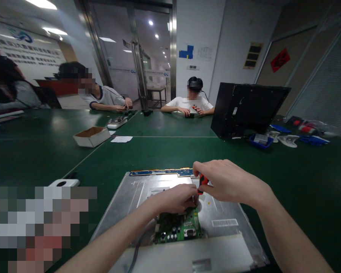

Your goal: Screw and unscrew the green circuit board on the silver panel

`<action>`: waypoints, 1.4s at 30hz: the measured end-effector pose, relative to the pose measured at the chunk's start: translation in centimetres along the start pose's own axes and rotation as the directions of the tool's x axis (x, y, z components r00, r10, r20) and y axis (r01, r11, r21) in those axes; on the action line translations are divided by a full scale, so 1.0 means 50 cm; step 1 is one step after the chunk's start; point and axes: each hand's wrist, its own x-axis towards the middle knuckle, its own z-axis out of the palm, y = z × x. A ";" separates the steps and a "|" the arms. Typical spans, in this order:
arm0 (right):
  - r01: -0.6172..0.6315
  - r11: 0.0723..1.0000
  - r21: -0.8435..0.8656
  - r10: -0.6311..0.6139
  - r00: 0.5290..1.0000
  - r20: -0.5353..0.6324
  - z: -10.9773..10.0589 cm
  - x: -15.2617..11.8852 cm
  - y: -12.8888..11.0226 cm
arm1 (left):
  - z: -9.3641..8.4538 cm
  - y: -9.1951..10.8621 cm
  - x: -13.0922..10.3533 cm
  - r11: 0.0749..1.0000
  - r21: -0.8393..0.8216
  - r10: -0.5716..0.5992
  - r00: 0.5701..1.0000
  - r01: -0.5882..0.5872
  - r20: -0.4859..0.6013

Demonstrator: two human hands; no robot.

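Note:
A silver metal display panel [226, 248] lies flat before me, with a green circuit board [177, 227] on its middle and a narrow blue board [159, 172] along its far edge. My right hand [223, 180] is closed around a red and black screwdriver [203, 184], held upright over the panel. Close beside the tool's lower end, my left hand [177, 198] has its fingers pressed together at the far edge of the green board; what they hold is hidden. A grey cable [136, 250] runs from the board's left side toward me.
A black monitor housing [251, 110] stands at the back right, near a blue tray [260, 141] and white plastic parts. An open cardboard box [92, 137] and white paper [121, 139] lie at the left. Two people work across the green table [165, 149].

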 end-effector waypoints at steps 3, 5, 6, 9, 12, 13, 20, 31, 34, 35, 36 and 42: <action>0.001 1.000 0.001 -0.001 1.000 0.004 0.001 0.001 0.003 | -0.002 0.001 -0.001 1.000 -0.020 0.001 1.000 -0.001 0.006; 0.002 1.000 -0.001 -0.002 1.000 0.009 0.001 0.002 0.004 | -0.002 0.001 -0.001 0.999 -0.036 0.004 1.000 -0.004 0.001; 0.004 1.000 0.001 -0.004 1.000 0.011 0.001 0.002 0.004 | -0.002 0.000 0.000 0.999 -0.041 0.005 1.000 -0.005 -0.001; 0.015 1.000 0.001 -0.015 1.000 0.005 0.001 0.002 0.001 | 0.000 -0.003 0.001 0.999 -0.043 0.008 1.000 -0.008 -0.008; 0.028 1.000 -0.003 -0.028 1.000 -0.001 -0.001 0.000 -0.002 | 0.003 -0.006 0.001 0.999 -0.031 0.010 1.000 -0.011 -0.016; 0.034 0.999 0.000 -0.034 0.999 0.002 -0.001 -0.001 -0.002 | 0.003 -0.006 0.002 1.000 -0.026 0.011 1.000 -0.012 -0.016; 0.092 0.995 0.049 -0.093 0.996 0.018 -0.002 -0.003 -0.003 | 0.005 -0.007 0.003 1.000 0.000 0.007 1.000 -0.007 -0.001; -0.064 0.998 -0.028 0.065 0.998 0.015 -0.004 0.006 -0.007 | 0.007 -0.018 0.007 0.999 -0.048 0.018 1.000 -0.017 0.014; -0.037 0.999 0.008 0.037 0.999 0.025 -0.004 0.005 -0.005 | 0.005 -0.016 0.007 0.998 -0.052 0.021 1.000 -0.021 0.008; -0.028 0.999 0.015 0.028 0.999 0.025 -0.003 0.005 -0.005 | 0.005 -0.015 0.007 0.998 -0.051 0.023 1.000 -0.023 0.009; -0.019 1.000 0.019 0.018 1.000 0.021 -0.002 0.004 -0.005 | 0.005 -0.015 0.007 0.999 -0.046 0.024 1.000 -0.023 0.010; -0.032 0.999 -0.019 0.032 0.999 0.003 0.000 0.006 -0.008 | 0.008 -0.018 0.007 0.999 -0.043 0.024 1.000 -0.023 0.010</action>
